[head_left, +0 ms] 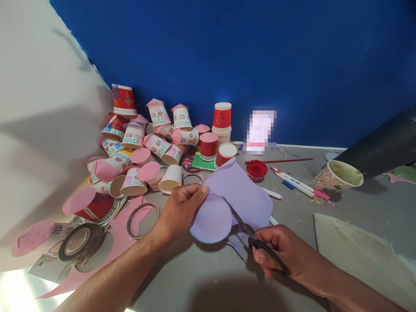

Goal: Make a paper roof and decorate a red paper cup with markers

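My left hand [182, 210] pinches a sheet of purple paper [243, 190] at its left side, thumb on top. A round piece [211, 221] with a blue line along its lower edge is partly cut free of that sheet and still joins it near the top. In my right hand [276, 251] is a pair of scissors [248, 232] with black handles. Their blades look almost closed, and the tips lie at the upper right of the round piece. A thin purple offcut hangs beneath the blades.
Several decorated paper cups [133, 134] with pink paper tops crowd the left. A roll of tape [78, 240] and pink paper scraps [120, 229] lie in front. Markers [295, 182], a red pot [256, 170] and a patterned cup [338, 177] stand or lie right. A blue wall [227, 52] rises behind.
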Tool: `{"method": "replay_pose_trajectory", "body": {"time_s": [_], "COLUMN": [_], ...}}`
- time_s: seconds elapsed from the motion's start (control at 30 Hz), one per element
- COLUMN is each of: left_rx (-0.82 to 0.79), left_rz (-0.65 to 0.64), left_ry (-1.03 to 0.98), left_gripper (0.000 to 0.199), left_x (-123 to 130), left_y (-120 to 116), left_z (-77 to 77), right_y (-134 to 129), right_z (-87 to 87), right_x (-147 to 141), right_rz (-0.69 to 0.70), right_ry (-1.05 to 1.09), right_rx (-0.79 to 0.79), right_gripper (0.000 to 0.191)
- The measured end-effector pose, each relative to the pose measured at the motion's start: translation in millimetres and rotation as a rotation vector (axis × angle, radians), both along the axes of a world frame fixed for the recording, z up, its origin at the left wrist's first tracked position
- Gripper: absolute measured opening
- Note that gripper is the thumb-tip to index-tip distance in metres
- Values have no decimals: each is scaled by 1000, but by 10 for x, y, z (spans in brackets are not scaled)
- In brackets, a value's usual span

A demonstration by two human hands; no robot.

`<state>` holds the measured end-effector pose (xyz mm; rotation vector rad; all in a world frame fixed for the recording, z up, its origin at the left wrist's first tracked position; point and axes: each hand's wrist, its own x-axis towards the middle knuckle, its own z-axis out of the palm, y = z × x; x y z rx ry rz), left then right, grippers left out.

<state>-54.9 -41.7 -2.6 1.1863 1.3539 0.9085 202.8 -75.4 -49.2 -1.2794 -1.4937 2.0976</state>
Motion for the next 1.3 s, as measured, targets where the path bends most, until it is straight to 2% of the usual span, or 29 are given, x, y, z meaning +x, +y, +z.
{"method": "replay_pose_trajectory", "body": {"time_s": [0.33,0.8,1.3], "left_rx": [26,26,29], "left_rz": [30,-58,-69], "left_ry": [41,123,165], "left_gripper": [54,52,48], "left_x": [16,-2,-26], "left_y": [-7,-21,-31], "left_z": [8,28,26], "right_y": [-10,-2,-16], "right_z": [29,94,85], "right_x": [-5,-12,24], "right_rz": [-14,25,39], "right_ry": [4,-48,-74], "right_rx": [-6,0,5], "right_gripper": [63,57,55]}}
